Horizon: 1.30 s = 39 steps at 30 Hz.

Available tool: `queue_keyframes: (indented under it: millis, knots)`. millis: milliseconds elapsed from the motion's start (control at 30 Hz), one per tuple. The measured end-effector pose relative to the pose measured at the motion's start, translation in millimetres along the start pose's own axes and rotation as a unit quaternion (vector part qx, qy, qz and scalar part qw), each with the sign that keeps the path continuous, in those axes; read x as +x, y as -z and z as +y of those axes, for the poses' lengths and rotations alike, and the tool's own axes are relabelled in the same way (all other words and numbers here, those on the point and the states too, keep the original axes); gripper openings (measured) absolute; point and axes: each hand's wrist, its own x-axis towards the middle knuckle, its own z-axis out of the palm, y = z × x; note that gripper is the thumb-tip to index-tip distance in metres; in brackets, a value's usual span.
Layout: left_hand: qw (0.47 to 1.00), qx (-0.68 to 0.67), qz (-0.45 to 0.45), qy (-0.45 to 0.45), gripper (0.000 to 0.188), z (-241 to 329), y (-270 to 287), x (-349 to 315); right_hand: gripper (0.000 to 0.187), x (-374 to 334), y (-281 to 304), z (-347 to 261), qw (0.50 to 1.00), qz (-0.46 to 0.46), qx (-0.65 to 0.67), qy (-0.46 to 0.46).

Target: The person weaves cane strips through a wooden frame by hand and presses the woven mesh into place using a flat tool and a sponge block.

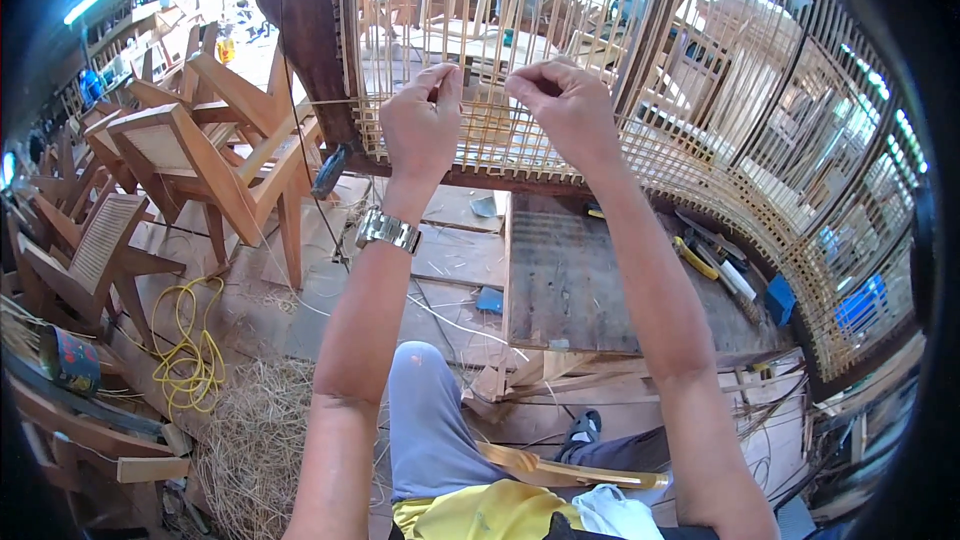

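Note:
A large dark wooden frame (pixel 310 30) stands before me, strung with upright cane strands and partly woven along its lower edge. My left hand (pixel 420 125) is at the left part of the cane webbing (pixel 490 145), thumb and fingers pinched on a thin cane strand. Just right of it, my right hand (pixel 570 110) is closed in a pinch at the same height, also on a fine strand; its tips partly hide it. A metal watch (pixel 389 230) circles my left wrist.
Wooden chairs (pixel 190 160) stand at the left, near a coiled yellow cord (pixel 190 360) and a heap of cane shavings (pixel 265 440). A dark wooden board (pixel 570 280) lies below the frame, with hand tools (pixel 720 265) at its right. A wooden piece (pixel 580 473) crosses near my legs.

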Motion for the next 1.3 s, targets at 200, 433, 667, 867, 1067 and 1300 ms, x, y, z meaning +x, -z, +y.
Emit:
queue_keyframes:
  millis: [200, 433, 667, 867, 1067, 1300]
  knots:
    - [0.998, -0.033, -0.038, 0.041, 0.027, 5, 4, 2, 0.014, -7, -13, -5, 0.995, 0.046, -0.081, 0.033]
    - [0.991, -0.082, -0.076, 0.072, 0.025, -5, 7, 6, 0.010, -11, -9, -4, 0.996, 0.061, -0.068, -0.018]
    - [0.994, -0.090, -0.044, 0.040, 0.024, -8, 6, 1, 0.010, -6, -26, -6, 0.984, 0.075, -0.144, 0.078]
    - [0.998, 0.038, 0.036, 0.022, 0.022, -3, 6, -6, 0.009, -4, -33, -3, 0.986, 0.047, -0.147, 0.067]
    - [0.997, -0.064, 0.004, 0.032, 0.021, -13, 6, -2, 0.007, -7, -26, -2, 0.988, 0.046, -0.129, 0.075]
    - [0.996, -0.078, 0.042, 0.019, 0.024, -15, 8, -7, 0.008, -3, -33, -4, 0.974, 0.064, -0.155, 0.152]
